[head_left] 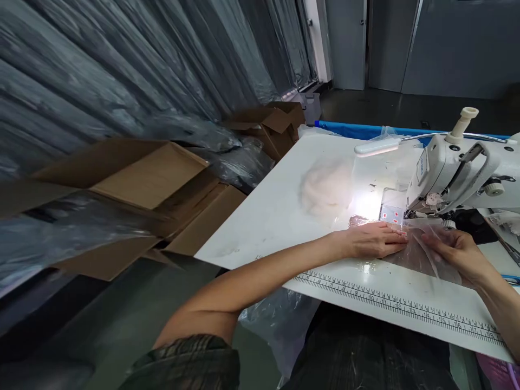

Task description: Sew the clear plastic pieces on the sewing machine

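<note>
A sheet of clear, thin plastic (420,252) lies on the white sewing table, in front of the needle area of a white sewing machine (436,165). My left hand (376,240) rests flat on the plastic's left part, fingers stretched toward the right, close to the presser foot. On the other side, my right hand (459,252) pinches the sheet's right part between thumb and fingers. Small red marks show on a plate (391,215) beside the needle. My left fingers partly cover the plastic, and the needle tip itself is too small to make out.
A lamp with a white handle (377,147) leans over the table. A printed ruler (390,302) runs along the table's front edge. Open cardboard boxes (150,184) and plastic wrapping stand on the left. Scissors (507,246) lie at the far right.
</note>
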Motion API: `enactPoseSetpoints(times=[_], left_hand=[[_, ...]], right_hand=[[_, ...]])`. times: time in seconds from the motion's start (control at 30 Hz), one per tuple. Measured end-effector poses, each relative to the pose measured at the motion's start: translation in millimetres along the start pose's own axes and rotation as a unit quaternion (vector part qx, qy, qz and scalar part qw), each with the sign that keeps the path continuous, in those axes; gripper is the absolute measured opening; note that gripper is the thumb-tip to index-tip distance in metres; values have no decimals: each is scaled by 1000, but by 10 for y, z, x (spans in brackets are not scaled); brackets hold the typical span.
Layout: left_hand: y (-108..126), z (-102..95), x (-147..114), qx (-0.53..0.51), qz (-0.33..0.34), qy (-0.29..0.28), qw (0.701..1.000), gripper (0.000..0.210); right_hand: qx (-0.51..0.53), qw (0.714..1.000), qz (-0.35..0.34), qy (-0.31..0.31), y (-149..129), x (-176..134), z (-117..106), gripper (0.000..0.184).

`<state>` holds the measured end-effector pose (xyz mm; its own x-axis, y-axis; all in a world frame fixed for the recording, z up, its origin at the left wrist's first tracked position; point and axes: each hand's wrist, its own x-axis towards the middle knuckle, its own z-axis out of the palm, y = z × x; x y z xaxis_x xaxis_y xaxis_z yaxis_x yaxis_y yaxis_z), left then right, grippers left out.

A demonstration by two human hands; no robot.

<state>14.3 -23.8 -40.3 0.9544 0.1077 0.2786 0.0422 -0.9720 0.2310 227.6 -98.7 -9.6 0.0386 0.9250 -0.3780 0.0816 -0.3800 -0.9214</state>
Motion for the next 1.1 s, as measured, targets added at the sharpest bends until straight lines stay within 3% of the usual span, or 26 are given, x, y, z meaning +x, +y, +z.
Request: enactPoseSetpoints(times=[0.13,0.37,0.5,0.67,0.8,0.87,0.93,1.03,1.1], left_hand=[[123,89,22,12,-35,-9,999,37],[-72,-97,-188,-64,-89,4,994,27],[-87,-57,-236,-42,-68,-7,997,27],[-61,0,-229,-40,-82,61,994,20],[-116,-48,-265,-167,-144,128,967,12],[-139,-85,-276,-246,-175,148,942,9],[-162,-114,-270,-340,-244,179,890,6],[-218,-141,-249,-501,-385,231,740,8],[-261,-160,-250,-564,-434,251,656,18]], right_hand=[[115,992,49,3,2,-1,87,50],[100,993,53,20,-94,-40,170,46],[95,992,78,31,-174,-39,234,48],[83,994,57,29,-194,-27,334,46],[43,997,57,12,-165,5,309,44],[35,998,59,-10,-186,31,326,44],[33,997,53,-41,-257,55,415,43],[15,993,28,-115,-431,72,656,37],[-10,985,4,-174,-528,74,787,40]])
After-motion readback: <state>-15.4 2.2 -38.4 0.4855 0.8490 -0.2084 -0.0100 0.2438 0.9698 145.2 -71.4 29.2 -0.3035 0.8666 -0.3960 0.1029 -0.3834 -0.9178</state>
